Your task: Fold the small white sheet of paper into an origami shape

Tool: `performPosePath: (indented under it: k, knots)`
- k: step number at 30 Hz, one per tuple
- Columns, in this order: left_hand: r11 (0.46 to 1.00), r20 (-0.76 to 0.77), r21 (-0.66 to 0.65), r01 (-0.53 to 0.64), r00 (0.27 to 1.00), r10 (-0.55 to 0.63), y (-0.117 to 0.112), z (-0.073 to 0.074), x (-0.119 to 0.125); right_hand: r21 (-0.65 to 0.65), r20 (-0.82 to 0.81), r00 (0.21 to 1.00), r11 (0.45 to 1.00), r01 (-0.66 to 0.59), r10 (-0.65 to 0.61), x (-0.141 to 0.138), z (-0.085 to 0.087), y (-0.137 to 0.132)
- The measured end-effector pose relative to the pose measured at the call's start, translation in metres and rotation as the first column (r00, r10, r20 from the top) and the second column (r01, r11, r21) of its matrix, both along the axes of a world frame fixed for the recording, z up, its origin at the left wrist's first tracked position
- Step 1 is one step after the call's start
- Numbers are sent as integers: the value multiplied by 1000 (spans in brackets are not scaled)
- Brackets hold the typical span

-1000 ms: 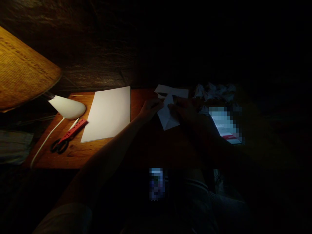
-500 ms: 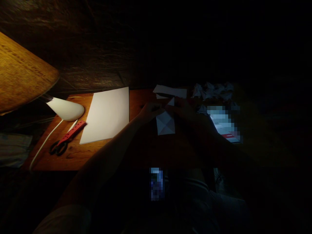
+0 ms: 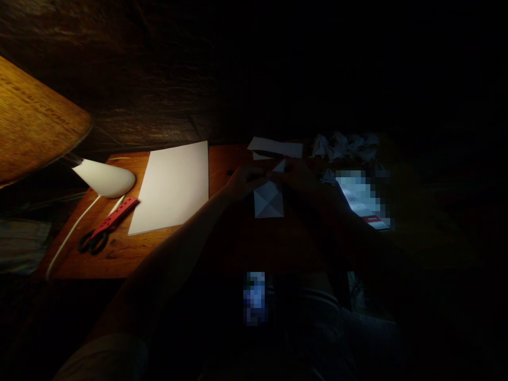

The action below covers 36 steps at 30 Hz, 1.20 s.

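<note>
A small white sheet of paper (image 3: 269,202) with diagonal crease lines lies on the wooden table in front of me. Its far end is folded to a point. My left hand (image 3: 246,179) pinches the paper's upper left part, fingers bent inward. From the other side my right hand (image 3: 298,174) closes on the same upper part, close to the pointed tip. The fingertips of both hands almost meet over the paper. Deep shadow hides much of the right hand and the exact finger contact.
Left stand a lamp (image 3: 105,177) and its cord, with black-handled scissors (image 3: 95,242) in a red sheath. Nearby is a stack of white paper (image 3: 170,185). Paper strips (image 3: 278,146) lie behind my hands. Several folded paper shapes (image 3: 345,147) and a lit, blurred-out screen (image 3: 363,198) are right.
Both hands stay on the paper, with the fingers shifting slightly near its folded tip. The whole view has drifted a little; the other things lie as before.
</note>
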<state>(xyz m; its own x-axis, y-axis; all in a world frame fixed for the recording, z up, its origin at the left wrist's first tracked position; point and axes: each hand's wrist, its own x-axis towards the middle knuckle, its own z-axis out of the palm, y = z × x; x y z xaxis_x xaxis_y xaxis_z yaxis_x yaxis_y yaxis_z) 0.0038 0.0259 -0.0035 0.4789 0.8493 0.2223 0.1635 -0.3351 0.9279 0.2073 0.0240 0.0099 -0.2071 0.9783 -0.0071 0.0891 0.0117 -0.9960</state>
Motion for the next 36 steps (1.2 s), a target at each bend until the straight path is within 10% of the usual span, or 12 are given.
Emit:
performPosePath:
  k: [36]
  knots:
    - [996, 44, -4, 85, 995, -84, 6, 5, 1, -34, -314, 936, 987, 158, -161, -9, 8, -5]
